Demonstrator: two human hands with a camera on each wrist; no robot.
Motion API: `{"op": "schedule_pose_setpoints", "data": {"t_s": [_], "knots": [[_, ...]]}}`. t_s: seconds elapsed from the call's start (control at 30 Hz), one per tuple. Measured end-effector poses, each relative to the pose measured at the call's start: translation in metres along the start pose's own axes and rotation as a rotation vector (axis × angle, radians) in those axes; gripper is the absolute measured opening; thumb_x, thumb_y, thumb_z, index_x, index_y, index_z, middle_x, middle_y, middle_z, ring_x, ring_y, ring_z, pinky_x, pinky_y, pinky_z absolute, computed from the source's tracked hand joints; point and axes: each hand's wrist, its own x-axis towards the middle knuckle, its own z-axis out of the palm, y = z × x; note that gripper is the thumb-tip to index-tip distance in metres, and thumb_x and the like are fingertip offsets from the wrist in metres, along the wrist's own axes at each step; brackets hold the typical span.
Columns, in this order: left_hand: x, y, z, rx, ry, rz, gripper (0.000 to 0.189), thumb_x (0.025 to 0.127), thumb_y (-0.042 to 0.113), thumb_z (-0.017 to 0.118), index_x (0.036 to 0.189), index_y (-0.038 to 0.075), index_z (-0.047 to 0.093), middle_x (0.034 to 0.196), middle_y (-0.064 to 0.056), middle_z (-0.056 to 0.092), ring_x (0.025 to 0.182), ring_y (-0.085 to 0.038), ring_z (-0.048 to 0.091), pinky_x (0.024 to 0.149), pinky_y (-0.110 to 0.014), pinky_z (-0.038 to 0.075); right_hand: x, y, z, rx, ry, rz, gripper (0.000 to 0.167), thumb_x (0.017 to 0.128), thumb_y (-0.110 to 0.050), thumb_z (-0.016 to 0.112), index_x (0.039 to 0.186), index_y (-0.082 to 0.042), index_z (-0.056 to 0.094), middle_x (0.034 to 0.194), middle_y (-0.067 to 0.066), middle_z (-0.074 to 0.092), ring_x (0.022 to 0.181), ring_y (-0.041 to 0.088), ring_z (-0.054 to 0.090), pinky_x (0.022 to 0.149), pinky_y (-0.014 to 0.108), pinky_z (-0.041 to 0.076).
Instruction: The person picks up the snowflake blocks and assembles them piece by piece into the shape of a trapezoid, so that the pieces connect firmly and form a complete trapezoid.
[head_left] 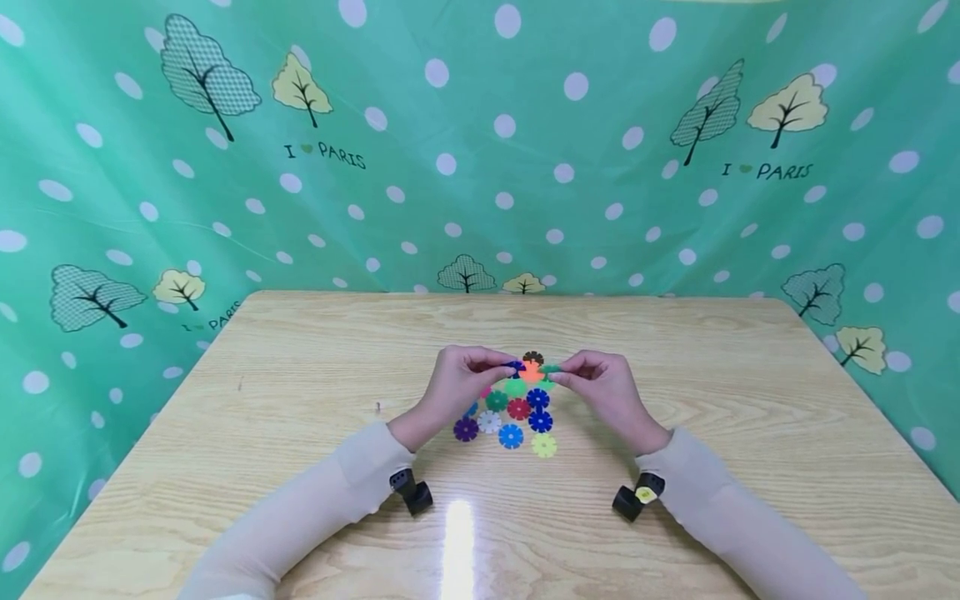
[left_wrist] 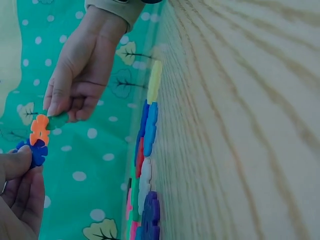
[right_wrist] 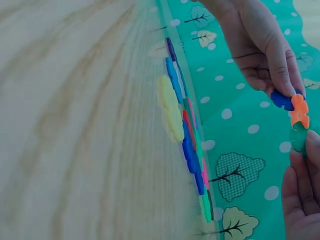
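Blue disc (left_wrist: 38,156) is clamped between thumb and fingers of the left hand (head_left: 461,377); green disc (right_wrist: 298,137) is clamped likewise by the right hand (head_left: 606,387). Orange disc (head_left: 532,372) is held between them, raised above the table (head_left: 337,517) and touching both; how deeply the slots are engaged cannot be told. Brown disc (head_left: 533,357), on the far side, is partly covered. Pink disc (head_left: 485,392) is mostly hidden by the left hand. Yellow disc (head_left: 544,444) is placed nearest, purple disc (head_left: 466,429) leftmost. In both wrist views, tabled discs are seen edge-on, and the nearer hand is cut off.
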Motion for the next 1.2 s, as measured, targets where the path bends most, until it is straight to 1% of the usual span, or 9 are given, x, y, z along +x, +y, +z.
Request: {"op": "schedule_pose_setpoints", "data": {"t_s": [0.13,0.2,0.4,0.47,0.6,0.8,0.93,1.07,1.2], "knots": [[0.001,0.0,0.001,-0.001,0.014,-0.025,0.015,0.083,0.006,0.07,0.098,0.002,0.073,0.094,-0.012,0.072,0.081,-0.037,0.067,0.068,-0.05,0.055,0.001,0.005,-0.002,-0.022,0.021,0.014,0.016,0.085,-0.01,0.07,0.094,0.003,0.071,0.093,0.019,0.069,0.079,0.024,0.066,0.068,0.024,0.055],[0.001,0.0,0.001,0.003,0.024,-0.041,0.017,0.083,0.006,0.07,0.099,0.002,0.073,0.095,-0.013,0.072,0.081,-0.035,0.068,0.069,-0.048,0.056,0.001,0.005,-0.003,-0.016,0.028,0.008,0.02,0.085,-0.014,0.07,0.097,0.002,0.071,0.095,0.017,0.07,0.082,0.026,0.067,0.071,0.025,0.056],[0.0,0.002,0.004,0.005,0.024,-0.117,0.019,0.083,0.005,0.07,0.102,0.004,0.072,0.098,-0.011,0.072,0.081,-0.023,0.069,0.069,-0.029,0.057,0.001,0.005,0.0,0.022,-0.014,-0.001,0.026,0.087,-0.018,0.069,0.105,0.001,0.07,0.102,0.012,0.07,0.087,0.015,0.068,0.078,0.026,0.056],[0.0,0.003,0.006,-0.009,0.022,-0.133,0.019,0.083,0.004,0.07,0.102,0.003,0.072,0.098,-0.011,0.071,0.081,-0.02,0.069,0.07,-0.026,0.057,0.001,0.004,0.001,0.026,-0.04,-0.004,0.027,0.087,-0.019,0.068,0.107,-0.001,0.069,0.105,0.011,0.07,0.09,0.014,0.067,0.079,0.026,0.055],[0.001,0.002,0.01,-0.057,0.027,-0.146,0.02,0.081,0.002,0.071,0.101,0.001,0.071,0.097,-0.013,0.071,0.082,-0.017,0.069,0.074,-0.029,0.057,0.001,0.0,0.003,0.029,-0.073,0.01,0.029,0.088,-0.023,0.068,0.11,-0.005,0.069,0.107,0.01,0.07,0.094,0.014,0.066,0.08,0.029,0.055],[0.001,0.002,0.016,-0.094,0.018,-0.133,0.018,0.08,-0.002,0.071,0.098,-0.003,0.071,0.093,-0.016,0.071,0.08,-0.024,0.069,0.072,-0.028,0.057,0.002,-0.004,0.005,0.046,-0.099,0.08,0.03,0.087,-0.025,0.068,0.107,-0.003,0.069,0.108,0.009,0.069,0.098,0.014,0.065,0.082,0.029,0.054],[0.001,0.002,0.019,-0.133,0.015,-0.16,0.018,0.08,-0.003,0.071,0.097,-0.003,0.071,0.093,-0.016,0.071,0.08,-0.023,0.07,0.072,-0.029,0.057,0.002,-0.004,0.006,0.052,-0.104,0.095,0.028,0.085,-0.02,0.071,0.102,0.001,0.07,0.104,0.011,0.07,0.092,0.013,0.066,0.078,0.027,0.054],[0.001,0.001,0.019,-0.154,0.02,-0.193,0.019,0.08,-0.002,0.071,0.1,-0.003,0.07,0.097,-0.017,0.07,0.083,-0.022,0.07,0.074,-0.029,0.057,0.003,-0.003,0.007,0.044,-0.103,0.097,0.026,0.084,-0.019,0.072,0.101,0.001,0.07,0.101,0.012,0.071,0.088,0.014,0.066,0.073,0.025,0.054],[0.002,-0.002,0.015,-0.152,0.011,-0.206,0.024,0.08,0.002,0.072,0.104,-0.003,0.069,0.101,-0.015,0.07,0.088,-0.021,0.069,0.078,-0.03,0.056,0.003,-0.003,0.007,0.028,-0.096,0.097,0.024,0.085,-0.019,0.071,0.099,0.0,0.071,0.101,0.012,0.071,0.086,0.013,0.066,0.07,0.024,0.053]]}}
